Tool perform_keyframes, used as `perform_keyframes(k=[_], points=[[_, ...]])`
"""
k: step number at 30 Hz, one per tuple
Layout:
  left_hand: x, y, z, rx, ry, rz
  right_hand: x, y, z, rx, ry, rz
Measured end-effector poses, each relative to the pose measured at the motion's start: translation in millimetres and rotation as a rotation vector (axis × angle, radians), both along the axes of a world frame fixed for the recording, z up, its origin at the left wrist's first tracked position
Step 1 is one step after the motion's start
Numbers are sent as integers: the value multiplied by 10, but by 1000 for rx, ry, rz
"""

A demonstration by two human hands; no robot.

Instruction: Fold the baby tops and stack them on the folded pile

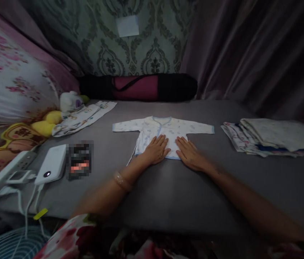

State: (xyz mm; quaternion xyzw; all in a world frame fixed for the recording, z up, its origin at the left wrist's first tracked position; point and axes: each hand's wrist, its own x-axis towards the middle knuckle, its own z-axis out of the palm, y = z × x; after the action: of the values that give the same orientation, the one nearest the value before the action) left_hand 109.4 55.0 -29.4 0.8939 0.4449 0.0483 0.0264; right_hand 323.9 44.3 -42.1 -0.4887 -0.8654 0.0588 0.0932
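A small white baby shirt with light blue trim and a faint print lies flat on the grey sheet, both sleeves stretched out sideways. My left hand rests palm down on the lower left part of the shirt, its fingers spread. On the lower right part lies my right hand, also flat with its fingers apart. Neither hand grips the cloth. A thin white tie trails from the shirt's left side.
Folded clothes are stacked at the right. At the left are printed cloth, a white power bank, a power strip with cables, and plush toys. A black and maroon bag lies along the back.
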Motion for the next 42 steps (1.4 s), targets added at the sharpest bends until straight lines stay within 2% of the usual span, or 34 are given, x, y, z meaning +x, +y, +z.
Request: perform_keyframes(k=[3, 7, 9, 11, 13, 16, 17, 19, 23, 26, 30, 33, 37, 39, 42], points=[[-86, -17, -50, -37, -6, 17, -4, -22, -48, 10, -59, -19], [-144, 33, 3, -126, -70, -22, -5, -32, -61, 25, -86, -29], [-219, 49, 59, -166, -173, -61, 14, -14, -34, 15, -105, -34], [-358, 50, 110, -135, -329, -13, 24, 26, 40, 19, -128, -26], [-550, 35, 137, -34, -445, 200, -20, 87, 159, 59, -136, -15], [-836, -7, 130, 63, -395, 625, -272, 200, 348, 167, -75, -3], [-905, -23, 121, 45, -350, 721, -408, 234, 391, 189, -38, 21], [-982, -49, 107, -37, -284, 806, -726, 286, 423, 164, 25, 131], [-967, -76, 102, -122, -290, 799, -1297, 321, 313, 64, 69, 295], [-938, -79, 100, -144, -321, 801, -1500, 317, 205, 16, 4, 269], [-926, -68, 80, -159, -348, 811, -1571, 306, 183, 16, -158, 54], [-909, -48, 63, -151, -345, 819, -1628, 286, 252, 2, -212, -29], [-910, -21, 50, -162, -390, 821, -1724, 260, 295, -5, -123, 49], [-924, -15, 47, -159, -410, 812, -1745, 269, 252, -48, -63, 106], [-941, -15, 42, -148, -416, 782, -1739, 325, 152, -76, -9, 79]])
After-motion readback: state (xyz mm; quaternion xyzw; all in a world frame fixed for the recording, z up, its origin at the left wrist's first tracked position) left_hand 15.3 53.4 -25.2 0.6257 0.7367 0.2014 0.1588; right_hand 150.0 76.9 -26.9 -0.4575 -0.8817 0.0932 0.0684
